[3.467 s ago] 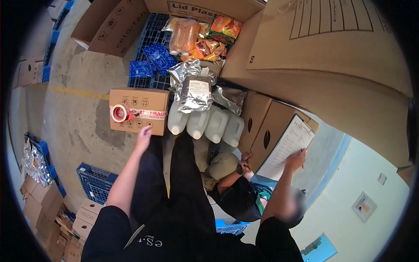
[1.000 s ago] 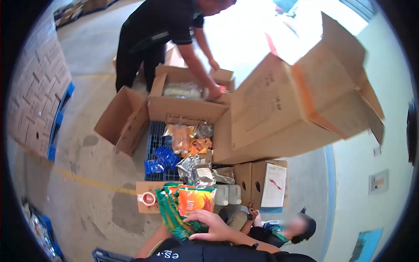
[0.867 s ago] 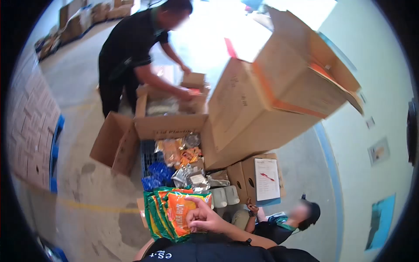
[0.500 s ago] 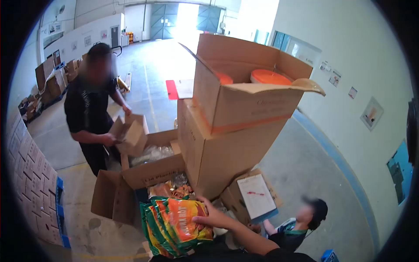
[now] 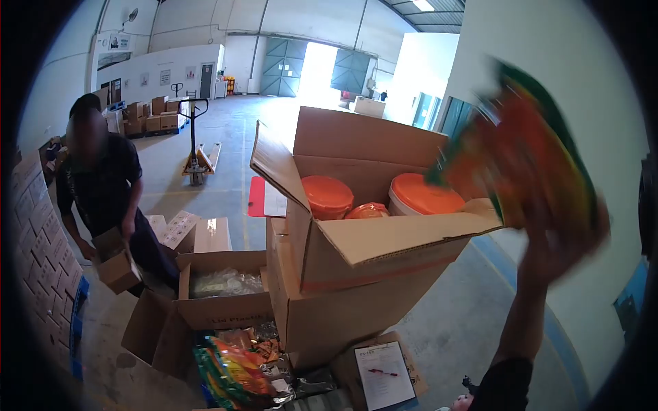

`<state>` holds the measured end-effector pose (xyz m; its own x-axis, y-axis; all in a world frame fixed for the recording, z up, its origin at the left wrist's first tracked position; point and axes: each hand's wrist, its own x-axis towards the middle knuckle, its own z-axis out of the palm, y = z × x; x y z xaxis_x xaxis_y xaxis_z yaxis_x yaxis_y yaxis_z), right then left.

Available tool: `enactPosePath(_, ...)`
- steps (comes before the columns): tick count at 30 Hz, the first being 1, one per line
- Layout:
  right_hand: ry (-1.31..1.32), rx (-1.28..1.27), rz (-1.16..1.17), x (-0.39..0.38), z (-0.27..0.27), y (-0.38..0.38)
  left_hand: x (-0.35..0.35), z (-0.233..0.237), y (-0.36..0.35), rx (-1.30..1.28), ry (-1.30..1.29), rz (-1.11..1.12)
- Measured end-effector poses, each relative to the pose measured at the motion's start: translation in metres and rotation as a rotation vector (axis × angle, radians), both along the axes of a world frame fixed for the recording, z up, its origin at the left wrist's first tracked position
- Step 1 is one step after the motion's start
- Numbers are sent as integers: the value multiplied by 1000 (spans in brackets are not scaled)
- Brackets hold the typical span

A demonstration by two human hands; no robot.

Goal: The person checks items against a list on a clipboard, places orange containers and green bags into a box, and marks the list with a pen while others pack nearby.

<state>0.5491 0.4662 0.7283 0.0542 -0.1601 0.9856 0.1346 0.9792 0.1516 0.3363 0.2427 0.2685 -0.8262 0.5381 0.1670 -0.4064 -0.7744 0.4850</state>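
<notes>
Raised at the right, my right hand (image 5: 565,243) grips a green and orange packet (image 5: 534,151), blurred by motion, beside the open top carton (image 5: 384,240). Inside that carton are tubs with orange lids (image 5: 425,194). More green and orange packets (image 5: 236,373) lie in the lower open box, near smaller packets. My left hand is not in view.
A co-worker (image 5: 103,171) at the left holds a small carton (image 5: 118,264). A clipboard (image 5: 385,375) with a pen lies at the bottom. Behind stand a pallet jack (image 5: 197,161) and stacked boxes (image 5: 154,116). Another person is partly visible at the bottom edge.
My right hand has risen to the right from the lower box, carrying a packet. The view has tilted up. The co-worker and the small carton have shifted left.
</notes>
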Motion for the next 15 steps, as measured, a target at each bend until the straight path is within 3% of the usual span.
enactPosePath(2,-342,-19,464,-67,48,16,1,-4,-1,-5,-17,1)
enactPosePath(3,-403,48,120,-94,60,34,2,-6,-4,-12,-25,-1)
enactPosePath(5,-703,-66,-111,-143,66,56,1,-9,-11,-26,-34,-4)
enactPosePath(6,-844,-170,-98,-165,63,67,-1,-10,-16,-34,-35,-3)
enactPosePath(8,-928,-136,-262,-204,41,96,-10,-10,-29,-53,-23,4)
enactPosePath(9,-1057,-230,-179,-219,30,103,-13,-9,-37,-69,-17,3)
enactPosePath(11,-1396,-291,-218,-242,3,127,-19,-7,-55,-109,0,-5)
enactPosePath(13,-1538,-238,-343,-254,-24,131,-24,-5,-73,-142,12,6)
enactPosePath(15,-1740,-290,103,-259,-56,132,-27,-2,-88,-159,20,34)
